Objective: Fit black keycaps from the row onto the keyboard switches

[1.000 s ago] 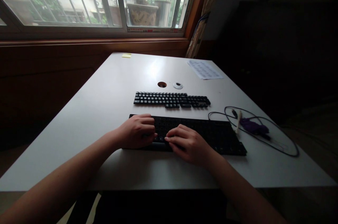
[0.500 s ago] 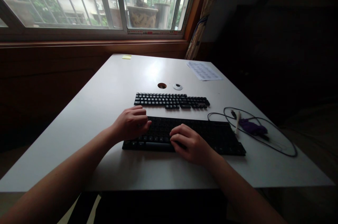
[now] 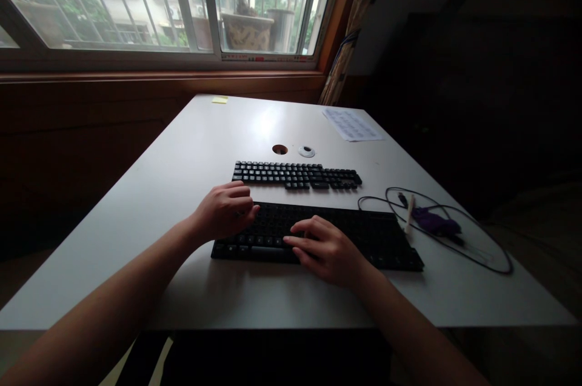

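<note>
Black keyboard (image 3: 382, 231): laid on the desk (image 3: 136, 210), under both hands.
Left hand (image 3: 222, 211): kept curled over its left end; any hold cannot be told.
Right hand (image 3: 327, 251): now uncurled, fingers parted at lower keys (image 3: 264, 240).

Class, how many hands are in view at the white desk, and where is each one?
2. The left hand is at the far left corner of the black keyboard; the right hand is over its near edge, around the middle.
</note>
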A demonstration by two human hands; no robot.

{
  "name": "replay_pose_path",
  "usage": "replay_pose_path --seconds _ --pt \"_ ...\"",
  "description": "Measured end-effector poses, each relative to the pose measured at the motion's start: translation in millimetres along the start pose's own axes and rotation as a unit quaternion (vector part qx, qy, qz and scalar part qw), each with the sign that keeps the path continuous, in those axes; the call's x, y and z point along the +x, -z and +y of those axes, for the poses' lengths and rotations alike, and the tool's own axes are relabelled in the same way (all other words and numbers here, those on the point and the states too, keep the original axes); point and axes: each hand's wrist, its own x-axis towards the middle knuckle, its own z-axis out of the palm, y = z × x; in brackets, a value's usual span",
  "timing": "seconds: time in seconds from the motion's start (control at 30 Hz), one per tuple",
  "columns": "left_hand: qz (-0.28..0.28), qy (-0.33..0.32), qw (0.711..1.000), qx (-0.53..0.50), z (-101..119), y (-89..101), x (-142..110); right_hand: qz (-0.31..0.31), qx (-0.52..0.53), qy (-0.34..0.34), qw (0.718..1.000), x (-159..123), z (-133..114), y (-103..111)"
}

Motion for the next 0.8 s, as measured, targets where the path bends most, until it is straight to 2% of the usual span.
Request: replay_pose_path --seconds 0.1,0.3,0.5,0.63,0.8 --pt "0.004 -0.003 1.0 0.011 0 0.1 1 0.0 -0.003 0.005 1.0 -2 1 -1" --pt "0.003 -0.02 0.999 0.043 -4 5.4 1 0.038 0.016 -0.006 0.999 -2 0 0" --pt "0.003 -0.026 0.997 0.074 -19 18.4 -2 0.053 0.017 -0.079 0.995 7 8 10" --pt "-0.037 -0.027 0.997 0.056 -32 22.2 -7 0.009 -0.059 -0.145 0.988 24 27 19" --pt "-0.101 -0.008 0.995 0.017 -42 17.6 -12 -0.098 -0.141 -0.227 0.959 59 53 20"
